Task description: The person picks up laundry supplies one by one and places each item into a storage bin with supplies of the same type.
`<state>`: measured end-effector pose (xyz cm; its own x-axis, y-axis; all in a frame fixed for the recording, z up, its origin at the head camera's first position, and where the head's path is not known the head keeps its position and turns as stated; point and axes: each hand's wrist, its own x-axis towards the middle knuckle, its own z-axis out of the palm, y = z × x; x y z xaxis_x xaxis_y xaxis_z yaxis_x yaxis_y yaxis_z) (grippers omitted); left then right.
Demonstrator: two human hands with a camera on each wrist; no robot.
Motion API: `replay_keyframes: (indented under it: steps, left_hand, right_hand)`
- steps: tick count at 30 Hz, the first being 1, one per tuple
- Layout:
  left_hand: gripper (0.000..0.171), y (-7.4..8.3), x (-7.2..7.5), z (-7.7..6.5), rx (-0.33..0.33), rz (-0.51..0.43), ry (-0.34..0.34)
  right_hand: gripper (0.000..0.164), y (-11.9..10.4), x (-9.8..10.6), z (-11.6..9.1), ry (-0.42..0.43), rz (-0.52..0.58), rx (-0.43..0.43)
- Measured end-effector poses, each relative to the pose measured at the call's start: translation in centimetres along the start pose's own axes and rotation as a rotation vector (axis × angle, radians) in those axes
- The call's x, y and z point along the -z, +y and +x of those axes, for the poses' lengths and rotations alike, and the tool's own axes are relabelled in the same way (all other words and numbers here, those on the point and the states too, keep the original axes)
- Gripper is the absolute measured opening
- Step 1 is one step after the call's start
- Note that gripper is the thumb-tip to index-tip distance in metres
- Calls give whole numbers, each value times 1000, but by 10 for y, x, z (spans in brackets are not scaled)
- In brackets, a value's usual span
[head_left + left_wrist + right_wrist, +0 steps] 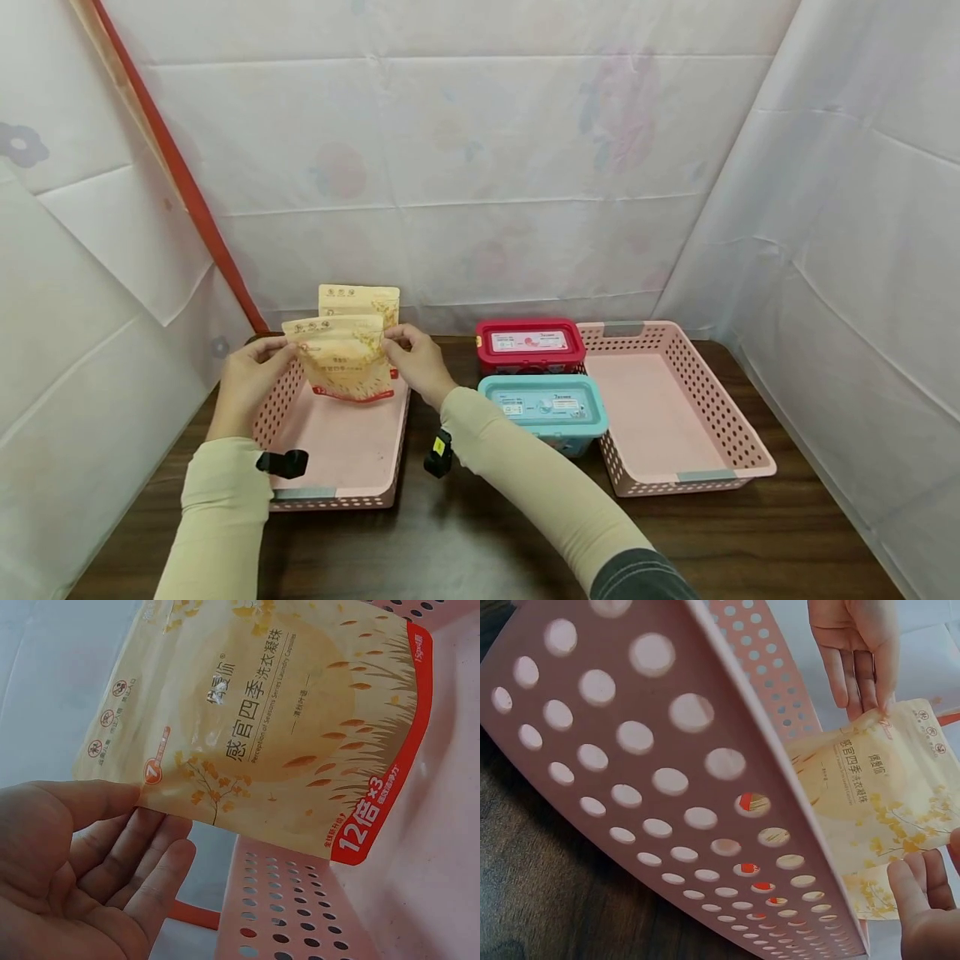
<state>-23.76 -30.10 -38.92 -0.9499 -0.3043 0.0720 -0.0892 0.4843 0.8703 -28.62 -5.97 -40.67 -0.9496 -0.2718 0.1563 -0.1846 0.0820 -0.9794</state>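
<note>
A cream pouch of laundry capsules (345, 360) with a red bottom band is held up over the left pink basket (330, 450). My left hand (246, 382) pinches the pouch's upper left edge between thumb and index finger; the other fingers hang loosely beneath, as the left wrist view shows. At the opposite edge, my right hand (422, 364) pinches it by the upper right side. Directly behind, a second matching pouch (362, 297) stands upright toward the basket's back, mostly covered by the front one. The right wrist view shows both hands (859, 656) past the perforated basket wall (652, 742).
Right of the left basket stand a red lidded box (530, 343) and, nearer me, a light blue lidded box (543, 407). Another pink basket (667, 408) lies against their right side. All rest on a dark wooden table (465, 550), with white sheeting (480, 150) behind and beside it.
</note>
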Motion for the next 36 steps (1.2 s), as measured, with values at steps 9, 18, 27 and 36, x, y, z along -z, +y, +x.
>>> replay_keyframes:
  steps: [9,18,27,36]
  left_hand:
    - [61,-4,-6,-1,83,49,0]
    - [63,-7,-6,-2,88,48,1]
    - [67,-5,-5,0,104,64,-38]
    - [77,-5,-5,-1,101,22,-102]
  right_hand:
    - [23,2,-1,0,-40,-88,-65]
    - [25,-2,-1,-3,-92,-120,-81]
    - [26,-1,0,-3,-106,-115,-84]
    - [38,0,-1,-2,-112,-104,-98]
